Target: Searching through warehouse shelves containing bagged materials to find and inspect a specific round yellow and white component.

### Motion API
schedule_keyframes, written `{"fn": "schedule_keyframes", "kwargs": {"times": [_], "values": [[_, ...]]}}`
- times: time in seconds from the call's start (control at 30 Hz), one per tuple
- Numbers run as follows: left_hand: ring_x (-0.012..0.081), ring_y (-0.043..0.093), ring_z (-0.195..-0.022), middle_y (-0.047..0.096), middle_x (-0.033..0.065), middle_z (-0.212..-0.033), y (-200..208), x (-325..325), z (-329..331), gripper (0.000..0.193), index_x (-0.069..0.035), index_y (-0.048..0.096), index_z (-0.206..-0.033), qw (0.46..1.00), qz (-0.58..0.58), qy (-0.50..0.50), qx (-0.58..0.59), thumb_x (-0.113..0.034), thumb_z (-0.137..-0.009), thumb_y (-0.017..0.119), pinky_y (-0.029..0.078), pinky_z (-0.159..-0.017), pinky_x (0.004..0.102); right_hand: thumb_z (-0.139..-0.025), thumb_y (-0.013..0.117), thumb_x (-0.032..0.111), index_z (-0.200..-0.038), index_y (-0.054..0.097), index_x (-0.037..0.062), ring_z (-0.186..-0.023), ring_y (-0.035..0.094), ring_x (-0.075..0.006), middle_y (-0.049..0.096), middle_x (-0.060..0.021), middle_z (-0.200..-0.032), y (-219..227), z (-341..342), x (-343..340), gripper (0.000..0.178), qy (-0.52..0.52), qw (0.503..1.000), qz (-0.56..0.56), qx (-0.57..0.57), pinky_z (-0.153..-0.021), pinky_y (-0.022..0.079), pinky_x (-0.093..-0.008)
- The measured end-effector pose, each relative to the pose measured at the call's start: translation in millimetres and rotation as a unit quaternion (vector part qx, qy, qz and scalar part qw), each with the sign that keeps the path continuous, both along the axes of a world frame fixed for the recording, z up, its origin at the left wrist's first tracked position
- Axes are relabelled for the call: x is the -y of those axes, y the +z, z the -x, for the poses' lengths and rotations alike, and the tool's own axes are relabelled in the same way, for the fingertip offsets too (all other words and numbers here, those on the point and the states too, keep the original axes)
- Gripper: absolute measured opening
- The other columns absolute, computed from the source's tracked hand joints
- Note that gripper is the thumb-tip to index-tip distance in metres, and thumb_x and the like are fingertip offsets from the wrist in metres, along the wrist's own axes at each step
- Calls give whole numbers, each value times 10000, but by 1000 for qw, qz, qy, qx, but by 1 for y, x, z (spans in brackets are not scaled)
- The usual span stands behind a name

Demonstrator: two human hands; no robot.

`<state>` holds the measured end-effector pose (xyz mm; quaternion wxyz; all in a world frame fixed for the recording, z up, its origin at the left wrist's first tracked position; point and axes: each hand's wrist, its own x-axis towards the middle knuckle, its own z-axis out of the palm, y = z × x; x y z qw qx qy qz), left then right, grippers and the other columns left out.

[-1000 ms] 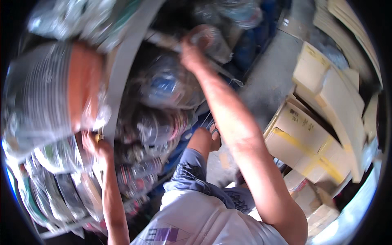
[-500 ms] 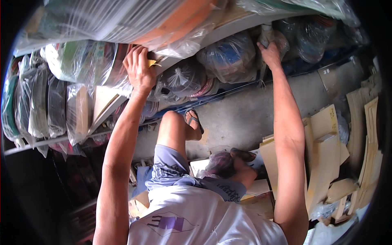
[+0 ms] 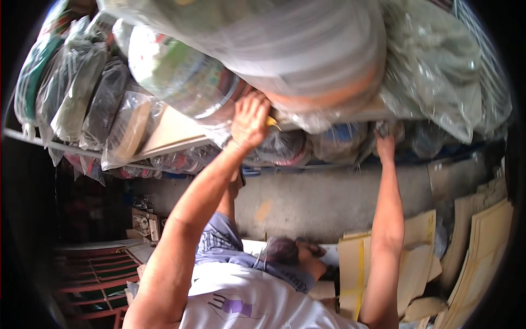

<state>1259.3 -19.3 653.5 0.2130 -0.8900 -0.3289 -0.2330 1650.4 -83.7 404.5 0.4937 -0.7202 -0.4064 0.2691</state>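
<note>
My left hand (image 3: 251, 120) is closed over the front edge of an upper shelf (image 3: 172, 131), fingers curled beside a plastic-wrapped roll (image 3: 192, 74) of striped, coloured material. A small yellow scrap (image 3: 272, 123) shows at its fingers; whether the hand holds it I cannot tell. Farther right, my right hand (image 3: 385, 143) is raised to just under the shelf edge, closed around what looks like a grey shelf post (image 3: 382, 128). A large roll with a whitish and orange wrapped surface (image 3: 329, 60) bulges over the shelf edge between my hands, partly blurred.
Several bagged rolls (image 3: 98, 93) stand on the shelf at left. Bagged bundles (image 3: 339, 142) fill the lower shelf. Flattened cardboard (image 3: 405, 257) leans at lower right, a dark red metal rack (image 3: 101, 274) stands at lower left, and concrete floor (image 3: 307, 192) lies below.
The view has shifted upward, showing more of the upper shelf and the big wrapped roll. Both hands appear lower and farther right in the picture, still at the shelf.
</note>
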Motion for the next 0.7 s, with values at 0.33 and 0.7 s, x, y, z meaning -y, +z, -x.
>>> {"fn": "schedule_keyframes", "kwargs": {"times": [0.33,0.7], "values": [[336,528,-1165,584,192,-1155,10,1,16,435,53,581,-1093,999,2,-30,26,-181,-728,547,399,-988,442,-860,690,293,-1433,355,-37,-1354,379,-342,393,-226,-1472,13,12,0,741,17,989,140,31,-1099,294,-364],[338,507,-1189,558,207,-1182,6,3,15,432,58,569,-1114,991,81,-80,74,-194,-765,530,376,-1035,434,-844,683,199,-1152,608,-10,-907,675,-331,703,-179,-931,311,145,73,379,361,886,250,145,-815,514,-415]]}}
